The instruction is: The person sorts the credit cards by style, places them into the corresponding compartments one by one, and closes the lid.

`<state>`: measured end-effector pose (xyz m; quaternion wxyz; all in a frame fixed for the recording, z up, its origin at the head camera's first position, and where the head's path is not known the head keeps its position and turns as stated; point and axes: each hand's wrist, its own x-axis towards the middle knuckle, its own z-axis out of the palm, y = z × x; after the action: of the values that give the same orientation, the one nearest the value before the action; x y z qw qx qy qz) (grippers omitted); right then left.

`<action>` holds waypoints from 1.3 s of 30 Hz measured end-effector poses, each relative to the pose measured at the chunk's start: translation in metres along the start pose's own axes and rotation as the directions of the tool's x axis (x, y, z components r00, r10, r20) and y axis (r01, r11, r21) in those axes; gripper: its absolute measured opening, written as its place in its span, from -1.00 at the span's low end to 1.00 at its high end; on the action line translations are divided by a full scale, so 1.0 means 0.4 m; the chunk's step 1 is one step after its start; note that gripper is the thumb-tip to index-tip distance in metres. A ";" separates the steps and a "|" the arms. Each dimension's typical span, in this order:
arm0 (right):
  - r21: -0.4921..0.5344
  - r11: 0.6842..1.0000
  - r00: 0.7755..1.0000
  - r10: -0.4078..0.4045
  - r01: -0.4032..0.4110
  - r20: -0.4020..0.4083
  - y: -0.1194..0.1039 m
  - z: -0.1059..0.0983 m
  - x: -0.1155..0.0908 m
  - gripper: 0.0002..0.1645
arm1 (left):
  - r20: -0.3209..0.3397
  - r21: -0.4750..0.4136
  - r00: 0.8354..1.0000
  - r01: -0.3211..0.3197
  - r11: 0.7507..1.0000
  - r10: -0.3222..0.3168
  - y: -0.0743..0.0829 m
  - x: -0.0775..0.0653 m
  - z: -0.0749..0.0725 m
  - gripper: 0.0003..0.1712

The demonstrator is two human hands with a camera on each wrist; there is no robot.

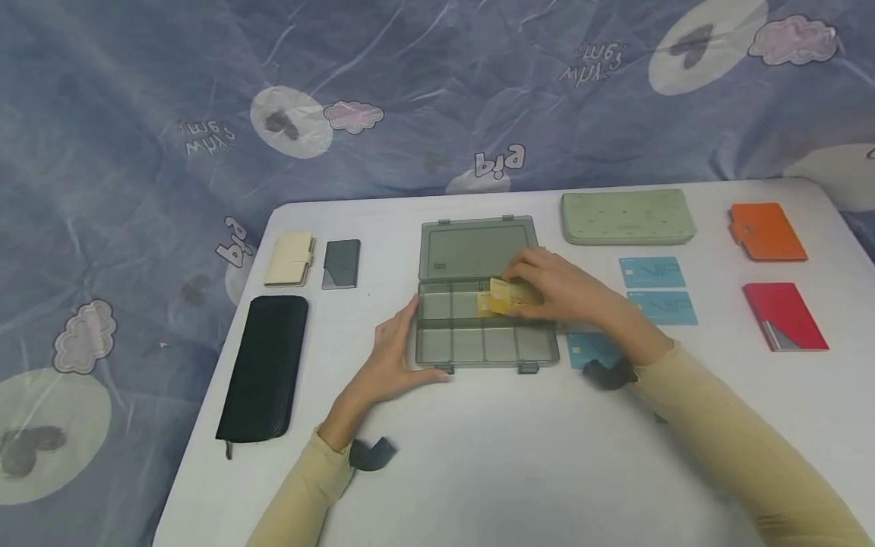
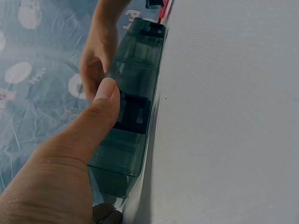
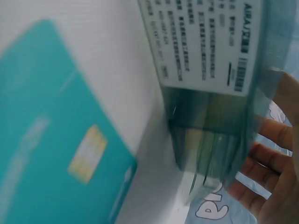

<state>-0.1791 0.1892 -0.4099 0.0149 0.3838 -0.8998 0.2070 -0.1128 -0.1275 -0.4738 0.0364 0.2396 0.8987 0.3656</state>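
Note:
A translucent green compartment box (image 1: 451, 323) lies with its lid (image 1: 478, 249) folded back, away from the person. My left hand (image 1: 390, 353) holds its near left corner: the fingers lie along the left side and the thumb (image 2: 108, 91) rests at a front latch (image 2: 135, 114). Over the back row of compartments, my right hand (image 1: 557, 285) pinches a yellow card (image 1: 506, 295). Another yellow piece (image 1: 484, 304) shows just left of it, partly covered. In the right wrist view, the right fingers (image 3: 271, 163) are at the box's top edge, beside a printed label (image 3: 201, 42).
Three blue cards (image 1: 652, 272) lie right of the box, one partly under the right wrist. A green case (image 1: 625, 216), an orange holder (image 1: 769, 232) and a red holder (image 1: 786, 315) sit farther right. At left are a cream holder (image 1: 289, 258), a grey holder (image 1: 340, 264) and a black wallet (image 1: 263, 368).

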 end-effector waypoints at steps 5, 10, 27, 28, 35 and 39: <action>-0.040 0.999 0.998 0.011 -0.013 -0.056 0.010 -0.024 -0.069 -0.35 | 0.006 -0.001 1.000 0.005 1.000 -0.005 0.000 -0.001 0.002 0.48; -0.048 0.988 0.989 0.143 -0.144 -0.025 0.029 -0.049 -0.182 -0.39 | -0.005 0.008 1.000 -0.013 1.000 0.013 0.001 0.002 -0.004 0.47; -0.122 0.950 0.933 0.308 -0.289 0.188 0.013 -0.040 -0.295 -0.34 | -0.013 -0.008 1.000 -0.005 1.000 0.005 0.009 -0.002 0.002 0.46; -0.125 0.949 0.931 0.310 -0.290 0.194 0.013 -0.039 -0.293 -0.35 | -0.014 -0.009 1.000 -0.003 1.000 0.003 0.010 -0.003 0.001 0.46; -0.122 0.945 0.927 0.322 -0.303 0.191 0.017 -0.035 -0.295 -0.39 | -0.001 0.005 1.000 0.012 1.000 -0.012 0.011 -0.004 0.000 0.46; -0.136 0.942 0.922 0.329 -0.307 0.203 0.017 -0.040 -0.294 -0.35 | -0.001 0.005 1.000 0.000 1.000 0.000 0.012 -0.003 -0.005 0.46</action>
<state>-0.1030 0.2800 -0.4195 -0.1003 0.2521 -0.9555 0.1161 -0.1105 -0.1262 -0.4693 0.0352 0.2394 0.8995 0.3637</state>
